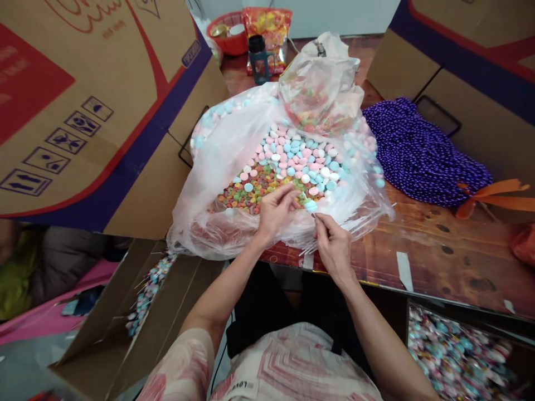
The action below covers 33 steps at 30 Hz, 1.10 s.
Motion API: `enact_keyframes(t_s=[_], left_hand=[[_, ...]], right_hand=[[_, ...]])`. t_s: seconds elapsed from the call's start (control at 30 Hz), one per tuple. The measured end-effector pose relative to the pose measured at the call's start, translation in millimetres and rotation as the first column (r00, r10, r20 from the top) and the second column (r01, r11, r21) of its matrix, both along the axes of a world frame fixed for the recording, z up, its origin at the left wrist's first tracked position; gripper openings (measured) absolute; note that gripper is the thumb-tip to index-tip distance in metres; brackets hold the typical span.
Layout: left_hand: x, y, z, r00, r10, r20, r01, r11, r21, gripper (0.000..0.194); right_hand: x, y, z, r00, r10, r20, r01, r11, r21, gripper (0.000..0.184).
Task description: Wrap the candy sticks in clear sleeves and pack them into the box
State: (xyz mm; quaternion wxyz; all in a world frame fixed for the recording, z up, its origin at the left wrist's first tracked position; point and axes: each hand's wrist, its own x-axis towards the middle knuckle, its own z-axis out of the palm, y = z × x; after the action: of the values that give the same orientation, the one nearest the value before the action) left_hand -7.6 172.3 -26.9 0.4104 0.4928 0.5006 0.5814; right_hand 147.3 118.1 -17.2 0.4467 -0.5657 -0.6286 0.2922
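My left hand (276, 211) hovers over small ring-shaped candies (254, 195) in orange, green, yellow and red. Its fingers are curled together, and what lies between them, if anything, is hidden. In a pinch at the front edge of the bag, my right hand (333, 242) holds what looks like a thin white stick. Pale blue and white candies (310, 205) sit by its tip, seemingly threaded on it. Round pink, white and blue candies (292, 153) fill the back of the open clear plastic bag (217, 150). Loose white sticks (310, 245) lie under my right hand.
Large cardboard boxes (137, 161) (451, 83) flank the wooden table (443, 250). Behind are a tied candy bag (321, 94), a dark bottle (259, 61) and a red basket (228, 39). Purple cord (422, 150) lies right. Below are a carton (167, 312) and wrapped candies (455, 351).
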Motion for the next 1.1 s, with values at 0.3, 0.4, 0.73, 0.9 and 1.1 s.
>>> enact_keyframes(t_s=[0.3, 0.4, 0.73, 0.9, 1.1], left_hand=[[-1.7, -7.4, 15.2, 0.834, -0.137, 0.534, 0.278, 0.941, -0.193, 0.035], [-1.8, -9.8, 17.3, 0.820, -0.147, 0.553, 0.306, 0.930, -0.205, 0.037], [6.6, -18.8, 21.6, 0.769, -0.116, 0.629, 0.350, 0.900, -0.262, 0.045], [18.0, -26.9, 20.7, 0.805, -0.166, 0.569, 0.376, 0.886, -0.273, 0.047], [26.6, 2.5, 19.7, 0.992, -0.124, 0.039, 0.127, 0.985, -0.118, 0.022]], right_hand=[[1.5, -1.7, -0.2, 0.987, 0.099, 0.125, -0.105, 0.993, 0.046, 0.025], [2.7, -0.5, 0.3, 0.972, 0.112, 0.208, -0.130, 0.989, 0.072, 0.023], [-13.1, -1.7, -5.1, 0.987, 0.054, 0.148, -0.075, 0.988, 0.135, 0.021], [-21.3, 0.5, -4.1, 0.999, 0.000, 0.036, -0.004, 0.994, 0.106, 0.024], [7.1, 4.6, 5.7, 0.995, -0.100, 0.006, 0.100, 0.995, 0.022, 0.027]])
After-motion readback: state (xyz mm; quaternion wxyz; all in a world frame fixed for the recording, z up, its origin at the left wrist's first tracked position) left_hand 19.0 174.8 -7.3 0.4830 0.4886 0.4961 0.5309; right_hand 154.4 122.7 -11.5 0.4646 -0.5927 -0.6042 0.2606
